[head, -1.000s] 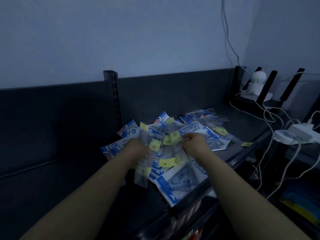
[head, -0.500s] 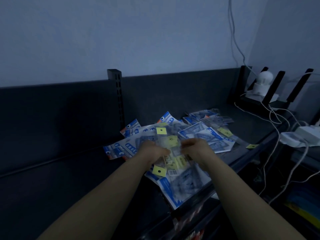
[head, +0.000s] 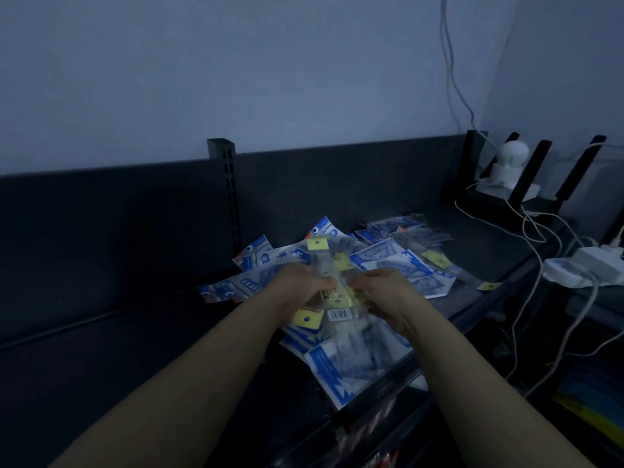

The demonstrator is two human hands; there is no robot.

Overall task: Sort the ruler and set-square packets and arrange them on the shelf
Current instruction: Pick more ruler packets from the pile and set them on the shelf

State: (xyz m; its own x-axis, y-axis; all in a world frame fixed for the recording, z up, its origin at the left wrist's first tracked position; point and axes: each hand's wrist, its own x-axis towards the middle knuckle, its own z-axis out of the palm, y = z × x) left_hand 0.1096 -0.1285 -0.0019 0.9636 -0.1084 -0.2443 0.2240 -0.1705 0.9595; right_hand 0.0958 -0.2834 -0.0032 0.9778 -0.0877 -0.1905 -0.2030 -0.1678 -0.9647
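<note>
Dim shelf (head: pixel 489 251), messy pile: left grip (head: pixel 304 288) and right grip (head: pixel 383 293) both pinch the ruler packets (head: pixel 337 300) between them, long axis pointing away.

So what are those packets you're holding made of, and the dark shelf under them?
The packets look like thin clear plastic sleeves: glossy and see-through. Their yellow header tags seem to be matte paper or card. The shelf looks like dark painted metal with a dull finish, going by its slotted upright, though the dim light leaves that open.
</note>
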